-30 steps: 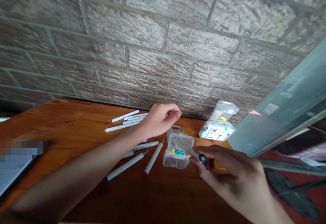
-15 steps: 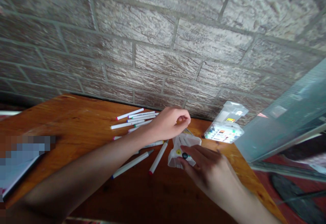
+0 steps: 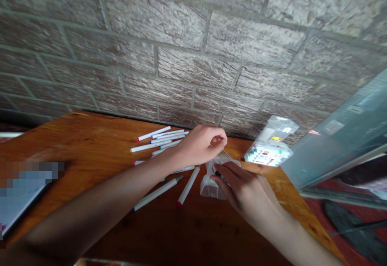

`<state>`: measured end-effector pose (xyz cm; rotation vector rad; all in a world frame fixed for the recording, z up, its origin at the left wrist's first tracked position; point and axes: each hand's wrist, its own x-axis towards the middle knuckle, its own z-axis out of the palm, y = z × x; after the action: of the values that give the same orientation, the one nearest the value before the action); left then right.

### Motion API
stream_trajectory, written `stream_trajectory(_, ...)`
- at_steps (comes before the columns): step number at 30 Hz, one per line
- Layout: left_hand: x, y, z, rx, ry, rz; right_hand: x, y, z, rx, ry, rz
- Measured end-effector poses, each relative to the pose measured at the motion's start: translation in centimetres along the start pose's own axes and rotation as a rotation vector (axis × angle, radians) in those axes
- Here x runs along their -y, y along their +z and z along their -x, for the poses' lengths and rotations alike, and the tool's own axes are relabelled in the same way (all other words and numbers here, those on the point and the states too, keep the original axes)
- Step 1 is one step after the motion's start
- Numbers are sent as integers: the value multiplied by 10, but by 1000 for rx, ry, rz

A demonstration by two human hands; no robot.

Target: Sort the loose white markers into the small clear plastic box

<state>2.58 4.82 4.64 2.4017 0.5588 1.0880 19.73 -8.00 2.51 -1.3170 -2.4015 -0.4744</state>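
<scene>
A clear plastic case [image 3: 213, 189] lies on the table in front of me, partly covered by my hands. My right hand [image 3: 242, 181] is over it, thumb and fingers pinched on a marker with a black end [image 3: 218, 173]; most of that marker is hidden. Just above the back of the case is my left hand [image 3: 208, 141], its fingers curled round toward the thumb; whether anything is inside the curl I cannot see. Several white markers [image 3: 160, 143] with coloured ends lie beyond my left forearm. Nearer me are a red-ended marker [image 3: 189, 186] and a blue-ended marker [image 3: 157, 193].
A second clear case [image 3: 269, 155], filled and with its lid raised, stands at the back right of the wooden table [image 3: 99, 137]. A stone wall [image 3: 181, 60] runs behind. At the left edge lies a partly blurred-out flat device [image 3: 26, 201].
My right hand has pushed the black-ended marker slightly down and into the case, covering more of it. My left hand stays nearly where it was. The view has shifted a little.
</scene>
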Motion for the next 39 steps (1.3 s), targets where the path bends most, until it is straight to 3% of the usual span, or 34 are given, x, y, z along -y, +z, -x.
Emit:
stream_trajectory(8,1,3,1,-1,20,-15,2,1,0,-3,0,65)
stream_trajectory(14,0,2,0,-12,15,-37,4,-3,2,-79,-13,2)
stream_trajectory(21,4,0,0,-11,25,-90,-1,-30,3,-360,-99,-167)
stream_trajectory(24,8,-1,0,-12,0,-115,-22,-33,-6,-516,61,-214)
stream_trajectory(26,10,-3,0,-15,-19,-116,-44,-23,-18,-610,302,-363)
stream_trajectory(28,13,-6,-2,-11,-51,-125,-70,-1,-30,-697,586,-689)
stream_trajectory(29,14,-8,-2,-14,-80,-149,-81,12,-34,-697,646,-740)
stream_trajectory(34,27,-18,0,-59,-190,-268,-115,79,-31,-560,783,-833)
stream_trajectory(39,51,-22,25,-72,-288,-350,-117,114,-10,-319,808,-875)
